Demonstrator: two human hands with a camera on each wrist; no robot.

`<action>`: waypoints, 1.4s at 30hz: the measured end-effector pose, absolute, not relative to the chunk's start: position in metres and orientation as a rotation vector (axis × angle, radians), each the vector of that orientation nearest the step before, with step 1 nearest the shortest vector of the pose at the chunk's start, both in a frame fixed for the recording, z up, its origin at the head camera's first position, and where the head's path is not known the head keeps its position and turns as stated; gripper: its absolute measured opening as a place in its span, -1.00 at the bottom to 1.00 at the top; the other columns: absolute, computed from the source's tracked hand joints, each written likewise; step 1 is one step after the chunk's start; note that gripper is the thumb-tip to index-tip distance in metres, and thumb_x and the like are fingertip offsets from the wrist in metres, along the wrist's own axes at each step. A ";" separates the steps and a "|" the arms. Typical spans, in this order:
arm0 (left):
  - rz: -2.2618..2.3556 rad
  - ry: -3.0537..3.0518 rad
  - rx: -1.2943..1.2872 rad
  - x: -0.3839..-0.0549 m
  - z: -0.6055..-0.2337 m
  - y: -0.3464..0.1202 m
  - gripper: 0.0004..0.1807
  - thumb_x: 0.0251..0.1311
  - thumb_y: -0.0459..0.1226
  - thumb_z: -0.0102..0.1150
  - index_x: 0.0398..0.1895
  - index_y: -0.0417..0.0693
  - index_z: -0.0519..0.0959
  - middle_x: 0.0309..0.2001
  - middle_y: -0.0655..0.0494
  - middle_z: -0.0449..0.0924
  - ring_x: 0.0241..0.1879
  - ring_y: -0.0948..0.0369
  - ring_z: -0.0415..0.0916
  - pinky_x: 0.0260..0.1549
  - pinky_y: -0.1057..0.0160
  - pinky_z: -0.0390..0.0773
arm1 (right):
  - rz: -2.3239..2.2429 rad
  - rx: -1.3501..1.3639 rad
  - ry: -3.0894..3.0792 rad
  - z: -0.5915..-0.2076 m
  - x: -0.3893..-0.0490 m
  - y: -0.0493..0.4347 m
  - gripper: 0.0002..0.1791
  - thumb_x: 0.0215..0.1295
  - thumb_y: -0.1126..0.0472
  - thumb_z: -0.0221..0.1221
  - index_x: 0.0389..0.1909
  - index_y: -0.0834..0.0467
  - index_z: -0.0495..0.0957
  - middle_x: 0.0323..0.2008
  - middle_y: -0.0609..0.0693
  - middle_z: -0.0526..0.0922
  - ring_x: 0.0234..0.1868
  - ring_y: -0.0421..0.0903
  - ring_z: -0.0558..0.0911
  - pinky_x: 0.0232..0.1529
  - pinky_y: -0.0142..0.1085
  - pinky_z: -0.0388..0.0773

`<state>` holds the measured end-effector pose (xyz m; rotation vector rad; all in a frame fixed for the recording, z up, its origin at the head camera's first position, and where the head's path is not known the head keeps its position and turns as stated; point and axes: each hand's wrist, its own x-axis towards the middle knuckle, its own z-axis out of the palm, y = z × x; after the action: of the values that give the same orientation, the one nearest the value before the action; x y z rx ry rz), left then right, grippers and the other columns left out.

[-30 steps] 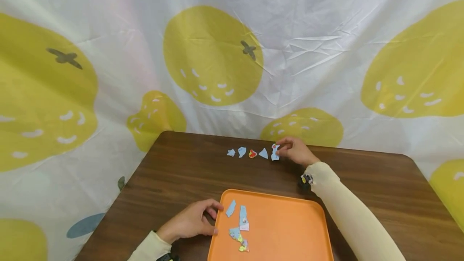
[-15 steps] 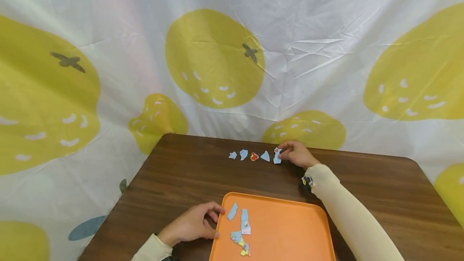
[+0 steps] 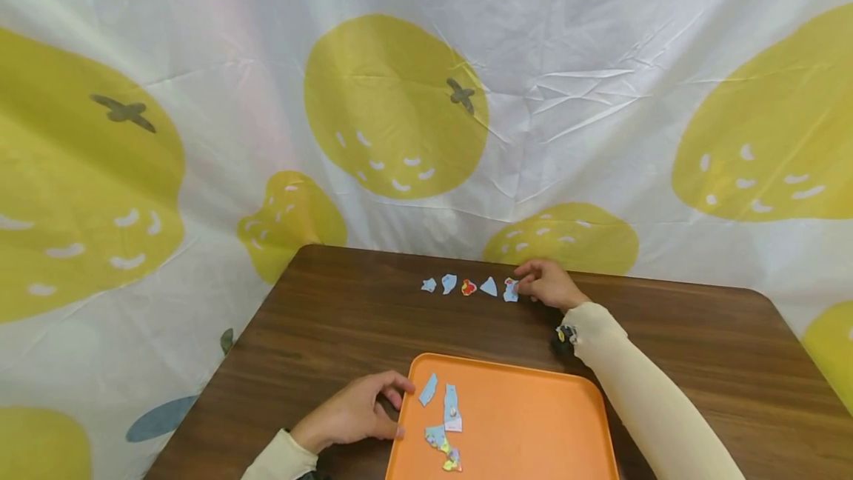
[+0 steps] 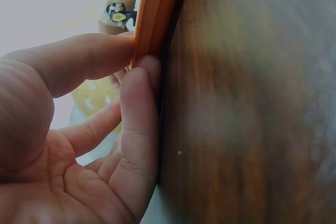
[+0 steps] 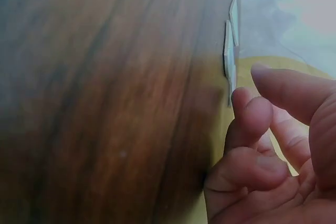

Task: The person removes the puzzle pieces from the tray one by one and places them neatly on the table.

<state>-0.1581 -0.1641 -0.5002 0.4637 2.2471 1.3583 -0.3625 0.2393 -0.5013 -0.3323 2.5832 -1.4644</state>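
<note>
My left hand (image 3: 356, 406) holds the left edge of the orange tray (image 3: 533, 421), thumb and fingers at its rim; the left wrist view shows the same hand (image 4: 100, 114) up close. Several blue puzzle pieces lie in the tray's left part, among them a small strip (image 3: 429, 389), a longer strip (image 3: 452, 402) and a piece with yellow patches (image 3: 445, 448). At the table's back, my right hand (image 3: 548, 284) touches a blue puzzle piece with a red patch (image 3: 511, 290). In the right wrist view, the thumb (image 5: 286, 87) stands apart from the curled fingers.
Left of that piece lie a blue triangular piece (image 3: 489, 287), a red and yellow piece (image 3: 469, 287) and two more blue pieces in a row. The brown wooden table (image 3: 320, 317) ends at a white curtain (image 3: 533, 169) with yellow fruit prints.
The piece under my right hand looks shorter and wider than before. My right hand has barely shifted. My left hand stays at the tray. The whole view has moved slightly.
</note>
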 end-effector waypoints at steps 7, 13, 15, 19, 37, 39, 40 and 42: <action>1.358 2.253 0.469 -0.159 -0.502 -0.162 -0.39 0.03 -0.37 0.59 0.19 0.01 0.60 -0.11 0.01 0.57 -0.43 0.21 0.67 -0.41 0.30 0.63 | -1.499 -0.316 2.553 -0.495 -0.355 0.240 -0.55 0.41 0.29 0.31 0.23 0.39 0.53 -0.18 0.18 0.74 -0.39 -0.10 0.61 -0.37 -0.28 0.55; 1.361 2.241 0.464 -0.158 -0.503 -0.162 -0.40 0.04 -0.37 0.59 0.20 0.02 0.60 -0.11 0.00 0.56 -0.42 0.20 0.66 -0.42 0.31 0.62 | -1.529 -0.299 2.535 -0.493 -0.350 0.239 -0.53 0.43 0.25 0.32 0.26 0.38 0.53 -0.13 0.25 0.76 -0.37 -0.10 0.64 -0.37 -0.26 0.56; 1.366 2.240 0.467 -0.157 -0.502 -0.162 -0.39 0.04 -0.37 0.59 0.20 0.01 0.60 -0.10 -0.01 0.56 -0.42 0.20 0.66 -0.41 0.31 0.62 | -1.543 -0.327 2.531 -0.491 -0.347 0.238 -0.52 0.42 0.25 0.33 0.26 0.39 0.54 -0.11 0.28 0.77 -0.35 -0.05 0.67 -0.31 -0.24 0.61; 1.365 2.250 0.474 -0.155 -0.502 -0.162 -0.39 0.03 -0.36 0.59 0.21 0.01 0.60 -0.11 0.00 0.57 -0.42 0.20 0.66 -0.41 0.31 0.62 | -1.586 -0.360 2.509 -0.487 -0.337 0.232 -0.53 0.40 0.26 0.34 0.22 0.41 0.54 -0.12 0.31 0.77 -0.31 0.05 0.70 -0.27 -0.21 0.64; 1.345 2.265 0.497 -0.158 -0.501 -0.162 -0.39 0.04 -0.36 0.59 0.21 -0.02 0.59 -0.11 0.00 0.57 -0.42 0.21 0.67 -0.40 0.32 0.63 | -1.576 -0.450 2.471 -0.470 -0.292 0.208 -0.56 0.41 0.21 0.37 0.19 0.36 0.58 -0.20 0.20 0.78 -0.22 0.12 0.72 -0.20 -0.16 0.71; 1.347 2.264 0.499 -0.159 -0.501 -0.163 -0.38 0.03 -0.36 0.59 0.21 -0.02 0.59 -0.11 0.00 0.56 -0.43 0.21 0.66 -0.40 0.32 0.63 | -1.577 -0.477 2.462 -0.469 -0.288 0.206 -0.57 0.41 0.21 0.36 0.18 0.36 0.58 -0.19 0.22 0.77 -0.21 0.19 0.71 -0.20 -0.12 0.71; 1.347 2.263 0.500 -0.159 -0.501 -0.163 -0.38 0.03 -0.36 0.59 0.21 -0.03 0.59 -0.11 0.00 0.56 -0.43 0.21 0.66 -0.40 0.32 0.63 | -1.579 -0.484 2.454 -0.468 -0.286 0.205 -0.57 0.41 0.20 0.37 0.18 0.35 0.58 -0.19 0.23 0.77 -0.21 0.21 0.71 -0.20 -0.10 0.72; 1.342 2.267 0.503 -0.159 -0.500 -0.162 -0.38 0.03 -0.37 0.59 0.21 -0.03 0.59 -0.11 0.01 0.56 -0.43 0.22 0.66 -0.40 0.32 0.63 | -1.574 -0.485 2.446 -0.468 -0.283 0.204 -0.59 0.42 0.18 0.37 0.17 0.31 0.60 -0.20 0.21 0.76 -0.21 0.24 0.70 -0.19 -0.06 0.72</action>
<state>-0.1591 -0.1624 -0.5004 0.5031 2.2671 1.3417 -0.2825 0.2036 -0.4683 -0.4849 2.4457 -1.5736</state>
